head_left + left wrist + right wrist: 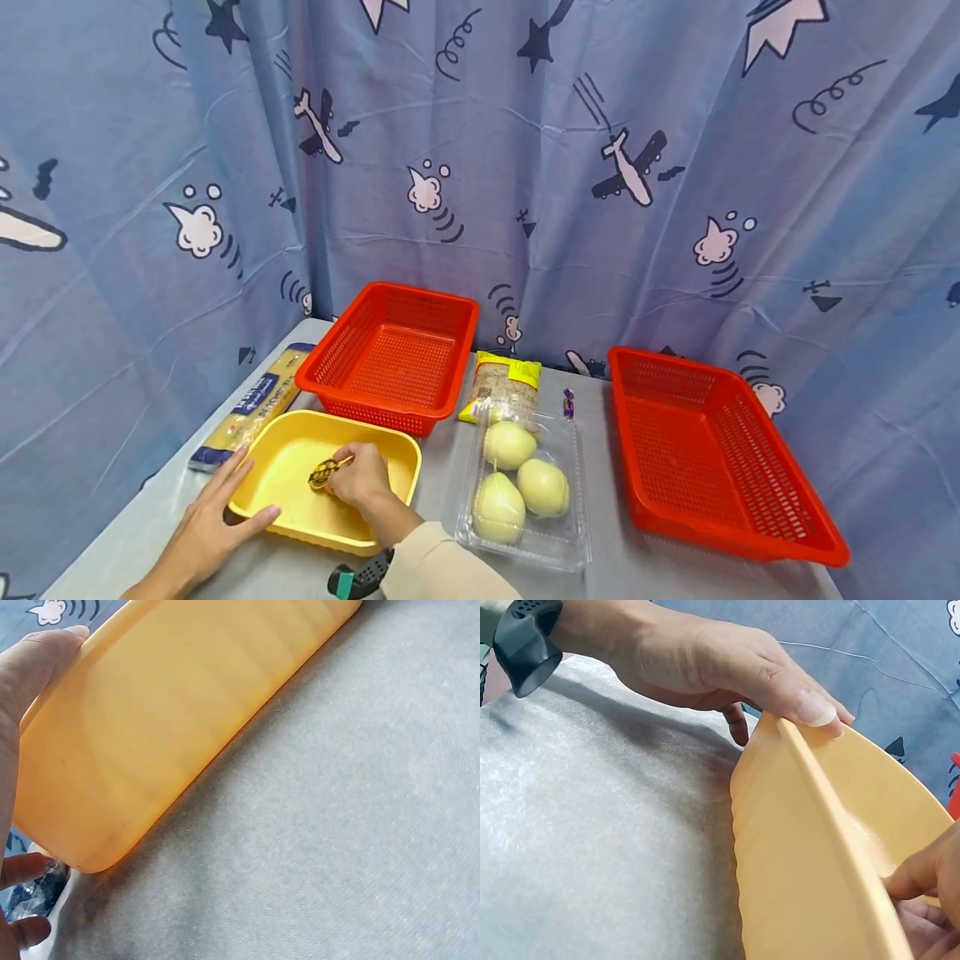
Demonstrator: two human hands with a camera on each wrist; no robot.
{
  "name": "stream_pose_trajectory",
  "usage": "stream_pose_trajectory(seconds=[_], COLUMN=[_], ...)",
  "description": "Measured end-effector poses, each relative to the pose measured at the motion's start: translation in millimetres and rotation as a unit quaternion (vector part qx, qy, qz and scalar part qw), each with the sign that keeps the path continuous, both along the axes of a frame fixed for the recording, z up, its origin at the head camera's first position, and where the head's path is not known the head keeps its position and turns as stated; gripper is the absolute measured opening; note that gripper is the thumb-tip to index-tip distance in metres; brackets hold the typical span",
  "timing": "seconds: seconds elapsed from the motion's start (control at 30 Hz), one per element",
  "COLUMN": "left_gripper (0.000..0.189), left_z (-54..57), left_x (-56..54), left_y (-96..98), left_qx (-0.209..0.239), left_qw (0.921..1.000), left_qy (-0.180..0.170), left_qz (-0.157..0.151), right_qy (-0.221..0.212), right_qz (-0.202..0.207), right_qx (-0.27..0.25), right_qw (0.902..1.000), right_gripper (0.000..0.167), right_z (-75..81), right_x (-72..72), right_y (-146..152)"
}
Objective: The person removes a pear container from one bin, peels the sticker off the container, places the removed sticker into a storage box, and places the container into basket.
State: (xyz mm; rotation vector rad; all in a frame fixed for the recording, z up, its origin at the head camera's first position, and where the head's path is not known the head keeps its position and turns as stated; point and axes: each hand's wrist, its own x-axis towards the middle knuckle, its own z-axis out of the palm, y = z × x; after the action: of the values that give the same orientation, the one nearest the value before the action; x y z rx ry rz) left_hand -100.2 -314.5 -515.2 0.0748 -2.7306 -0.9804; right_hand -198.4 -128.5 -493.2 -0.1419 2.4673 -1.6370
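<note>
A yellow plastic basin (279, 462) sits at the left front of the table. My left hand (201, 529) rests on its near left corner, fingers stretched along the left side and thumb on the front rim. In the left wrist view, the thumb (45, 660) lies against the rim of the basin (150, 720). Inside the basin, my right hand (362, 477) pinches a small round black-and-yellow item (322, 474), whose exact kind I cannot tell. The right wrist view shows only part of the right hand (934, 889) behind the basin wall (802, 855); the item is hidden there.
Behind the basin stands a red basket (397, 350); another red basket (675, 442) is at right. Between them are a clear clamshell box (551, 550) holding several pale round fruits, a yellow-topped packet (506, 379) and a purple-wrapped candy (568, 404). A long pasta-like package (258, 400) lies left.
</note>
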Motion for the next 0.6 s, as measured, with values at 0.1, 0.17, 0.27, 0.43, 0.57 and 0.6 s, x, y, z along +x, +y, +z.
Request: stream_pose_trajectory(seconds=[0.1,0.17,0.27,0.43,0.57,0.6], left_gripper=[0.085,0.085,0.085,0.086,0.086,0.086], left_z=[-0.2,-0.3,0.1,2.2,3.0,2.8], left_x=[0.2,0.1,0.1,0.0,0.6,0.8], left_y=[-0.2,0.0,0.1,-0.2,-0.1,-0.1], left_qx=[0.002,0.003,0.003,0.004,0.001,0.000], left_qw=[0.9998,0.9997,0.9997,1.0000,1.0000,1.0000], left_qy=[0.019,0.025,0.023,0.004,-0.007,-0.006], left_qz=[-0.004,-0.006,-0.008,-0.008,-0.005,-0.004], right_qy=[-0.001,0.000,0.002,0.004,0.003,0.004], right_qz=[-0.005,-0.011,-0.019,-0.026,-0.030,-0.031], right_qx=[0.024,0.040,0.058,0.070,0.074,0.077], right_qw=[0.9997,0.9992,0.9981,0.9972,0.9968,0.9965], right_gripper=[0.032,0.032,0.031,0.010,0.017,0.018], right_z=[0.4,1.2,2.9,5.3,7.5,8.1], right_x=[-0.2,-0.1,0.8,2.6,4.5,5.1], right_y=[0.6,1.3,2.7,4.8,6.4,6.9])
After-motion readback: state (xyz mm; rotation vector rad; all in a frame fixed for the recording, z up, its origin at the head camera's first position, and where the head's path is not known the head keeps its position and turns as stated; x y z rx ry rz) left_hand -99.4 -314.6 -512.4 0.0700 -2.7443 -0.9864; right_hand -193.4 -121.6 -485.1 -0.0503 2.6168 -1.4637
